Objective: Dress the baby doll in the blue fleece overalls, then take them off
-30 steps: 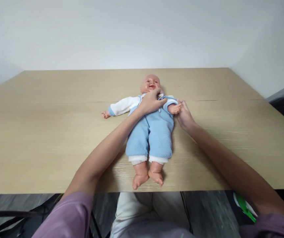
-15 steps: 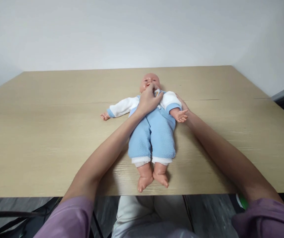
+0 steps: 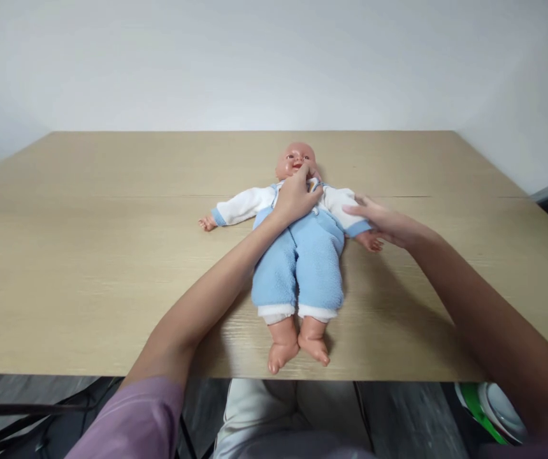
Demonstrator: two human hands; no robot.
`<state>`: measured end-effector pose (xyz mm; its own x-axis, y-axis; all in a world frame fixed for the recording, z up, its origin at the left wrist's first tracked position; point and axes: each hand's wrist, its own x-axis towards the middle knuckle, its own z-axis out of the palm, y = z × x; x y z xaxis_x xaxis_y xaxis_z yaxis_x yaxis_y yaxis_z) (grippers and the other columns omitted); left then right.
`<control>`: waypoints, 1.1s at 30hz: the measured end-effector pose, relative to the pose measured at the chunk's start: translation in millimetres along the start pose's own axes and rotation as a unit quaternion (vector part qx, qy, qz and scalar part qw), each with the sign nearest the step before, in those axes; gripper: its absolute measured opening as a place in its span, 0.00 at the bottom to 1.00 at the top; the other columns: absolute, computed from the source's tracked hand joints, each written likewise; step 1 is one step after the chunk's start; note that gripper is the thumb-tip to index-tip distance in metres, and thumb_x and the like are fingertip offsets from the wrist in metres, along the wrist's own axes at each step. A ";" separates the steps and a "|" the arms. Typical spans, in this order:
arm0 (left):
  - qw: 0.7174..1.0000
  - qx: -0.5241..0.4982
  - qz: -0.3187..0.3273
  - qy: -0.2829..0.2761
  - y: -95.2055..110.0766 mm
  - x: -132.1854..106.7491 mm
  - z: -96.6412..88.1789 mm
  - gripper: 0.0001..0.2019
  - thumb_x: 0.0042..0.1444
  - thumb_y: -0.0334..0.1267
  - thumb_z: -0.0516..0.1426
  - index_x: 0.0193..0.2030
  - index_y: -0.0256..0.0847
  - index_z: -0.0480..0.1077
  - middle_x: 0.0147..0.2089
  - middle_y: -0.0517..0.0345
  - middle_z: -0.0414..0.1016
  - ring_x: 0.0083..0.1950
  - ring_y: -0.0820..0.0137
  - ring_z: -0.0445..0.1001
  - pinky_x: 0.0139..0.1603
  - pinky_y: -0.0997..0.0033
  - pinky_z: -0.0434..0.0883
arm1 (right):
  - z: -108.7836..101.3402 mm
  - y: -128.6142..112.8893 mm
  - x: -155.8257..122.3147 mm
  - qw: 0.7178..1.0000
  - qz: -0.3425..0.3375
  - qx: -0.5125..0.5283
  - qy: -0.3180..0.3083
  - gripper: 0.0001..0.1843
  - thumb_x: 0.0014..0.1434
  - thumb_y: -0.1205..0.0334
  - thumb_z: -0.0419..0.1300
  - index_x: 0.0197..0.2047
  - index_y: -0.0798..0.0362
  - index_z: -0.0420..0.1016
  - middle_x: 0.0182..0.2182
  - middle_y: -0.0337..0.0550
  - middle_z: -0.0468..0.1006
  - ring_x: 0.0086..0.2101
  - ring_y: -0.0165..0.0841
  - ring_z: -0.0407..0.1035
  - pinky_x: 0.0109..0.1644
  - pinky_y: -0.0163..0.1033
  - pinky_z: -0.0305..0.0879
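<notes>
Right hand [image 3: 385, 220] shifted, spread against doll [image 3: 299, 245] (left [image 3: 297, 199] seemingly pinching clothes [image 3: 320, 268]), table [image 3: 111, 255] abutting wall [image 3: 255, 64].

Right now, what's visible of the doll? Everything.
The doll lies face up on the table, bald head farthest away, bare feet near the front edge, arms spread. Skin looks like plastic; fuzzy blue overalls, white sleeves, blue cuffs. The left hand rests on its upper chest; the right hand touches the nearer sleeve.
</notes>
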<state>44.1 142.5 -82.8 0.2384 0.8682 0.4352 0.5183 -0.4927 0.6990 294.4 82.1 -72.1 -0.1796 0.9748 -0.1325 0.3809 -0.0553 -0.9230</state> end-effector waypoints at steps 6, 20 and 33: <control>0.999 0.030 -0.006 -0.024 6.1 -1.4 0.6 0.05 0.70 0.34 0.63 0.50 0.42 0.74 0.44 0.55 0.85 0.46 0.61 0.82 0.50 0.63 0.72 | -37.0 34.5 -30.9 0.992 0.015 -0.022 0.122 0.43 0.51 0.35 0.85 0.65 0.45 0.86 0.53 0.52 0.90 0.50 0.51 0.86 0.49 0.52 0.89; 0.987 0.090 0.108 0.073 -3.2 -14.0 -22.7 0.18 0.78 0.58 0.59 0.55 0.45 0.73 0.62 0.37 0.78 0.69 0.43 0.73 0.77 0.36 0.66 | -37.3 72.4 -30.1 0.932 -0.193 -0.245 0.185 0.48 0.59 0.26 0.75 0.69 0.51 0.79 0.60 0.64 0.87 0.60 0.63 0.82 0.70 0.72 0.74; 0.997 0.050 -0.050 0.034 -48.0 -123.4 -88.7 0.19 0.80 0.60 0.53 0.53 0.46 0.68 0.53 0.45 0.79 0.54 0.52 0.75 0.64 0.47 0.73 | 50.9 19.8 -31.7 0.955 -0.251 -0.134 0.081 0.26 0.79 0.30 0.55 0.53 0.44 0.78 0.48 0.49 0.87 0.48 0.49 0.81 0.60 0.55 0.76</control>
<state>-83.0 53.8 -119.8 0.1276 0.9053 0.4052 0.6173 -0.3922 0.6820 261.5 39.0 -104.5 -0.2665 0.8856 0.3805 0.5051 0.4645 -0.7274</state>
